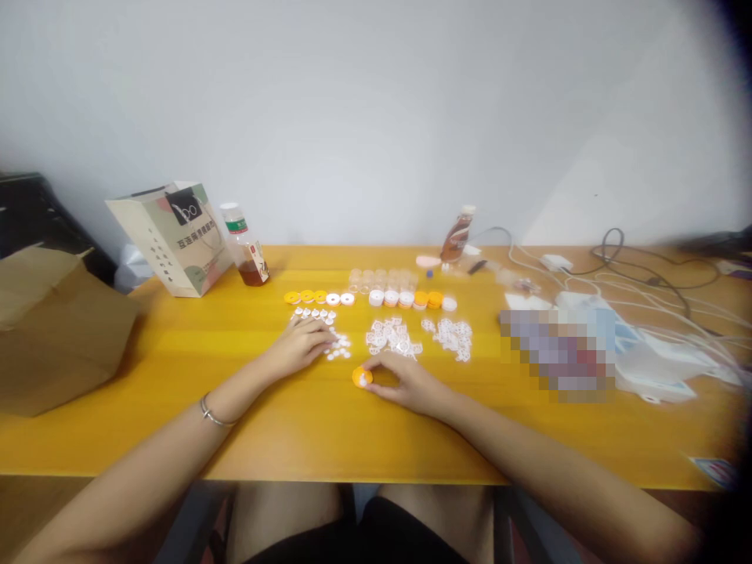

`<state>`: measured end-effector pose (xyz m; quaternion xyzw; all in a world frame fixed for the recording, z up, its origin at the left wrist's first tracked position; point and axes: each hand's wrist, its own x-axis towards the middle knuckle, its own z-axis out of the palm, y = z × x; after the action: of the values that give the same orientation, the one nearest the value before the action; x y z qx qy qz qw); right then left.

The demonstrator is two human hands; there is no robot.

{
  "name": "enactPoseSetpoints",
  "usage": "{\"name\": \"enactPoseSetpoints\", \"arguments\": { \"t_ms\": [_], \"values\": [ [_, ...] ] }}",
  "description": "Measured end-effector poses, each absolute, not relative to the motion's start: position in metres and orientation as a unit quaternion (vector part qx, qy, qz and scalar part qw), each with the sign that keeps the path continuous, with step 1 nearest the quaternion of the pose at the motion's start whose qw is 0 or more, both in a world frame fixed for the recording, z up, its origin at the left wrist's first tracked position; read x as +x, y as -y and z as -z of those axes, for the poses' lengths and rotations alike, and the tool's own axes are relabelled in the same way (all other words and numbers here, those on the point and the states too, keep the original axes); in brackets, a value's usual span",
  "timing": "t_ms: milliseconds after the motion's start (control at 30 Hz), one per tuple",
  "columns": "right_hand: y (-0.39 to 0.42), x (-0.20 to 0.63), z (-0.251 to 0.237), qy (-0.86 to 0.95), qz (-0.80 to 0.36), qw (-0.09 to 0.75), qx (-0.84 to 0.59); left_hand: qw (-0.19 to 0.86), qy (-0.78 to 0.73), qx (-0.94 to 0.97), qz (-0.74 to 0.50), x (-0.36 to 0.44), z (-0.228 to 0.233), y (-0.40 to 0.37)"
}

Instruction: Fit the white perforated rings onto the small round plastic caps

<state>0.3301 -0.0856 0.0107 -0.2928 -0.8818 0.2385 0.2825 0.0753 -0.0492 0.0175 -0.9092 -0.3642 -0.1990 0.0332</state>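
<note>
My right hand [405, 380] holds a small round orange cap [356, 378] between thumb and forefinger, just above or on the table. A little white piece shows in the middle of that cap. My left hand [301, 345] lies with fingers stretched over small white round pieces [339, 345]; its fingertips touch or nearly touch them, and whether anything is under them is hidden. Behind it sit several white pieces with raised middles [316, 313]. Two heaps of flat white openwork pieces, a left heap [391, 337] and a right heap [455, 337], lie beyond my right hand.
Yellow and white rings [320, 298], white and orange caps [405, 298] and clear cups [381, 280] stand in rows behind. A paper bag [193, 251], a drink bottle [250, 258] and a brown bottle [457, 235] are farther back. Cables [634, 274] and plastic packaging [652, 360] cover the right side.
</note>
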Motion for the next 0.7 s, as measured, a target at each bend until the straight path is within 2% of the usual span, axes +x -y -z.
{"name": "enactPoseSetpoints", "arguments": {
  "t_ms": [367, 500, 700],
  "values": [
    [0.086, 0.330, -0.012, 0.881, -0.241, 0.284, -0.292, 0.056, 0.328, -0.911, 0.243, 0.080, -0.020, 0.050],
    [0.086, 0.330, -0.012, 0.881, -0.244, 0.282, -0.291, 0.029, 0.277, -0.921, 0.273, 0.093, -0.021, 0.062],
    [0.086, 0.329, -0.013, 0.881, -0.256, 0.283, -0.281, 0.001, 0.233, -0.944, 0.231, 0.111, -0.021, 0.079]
  ]
}}
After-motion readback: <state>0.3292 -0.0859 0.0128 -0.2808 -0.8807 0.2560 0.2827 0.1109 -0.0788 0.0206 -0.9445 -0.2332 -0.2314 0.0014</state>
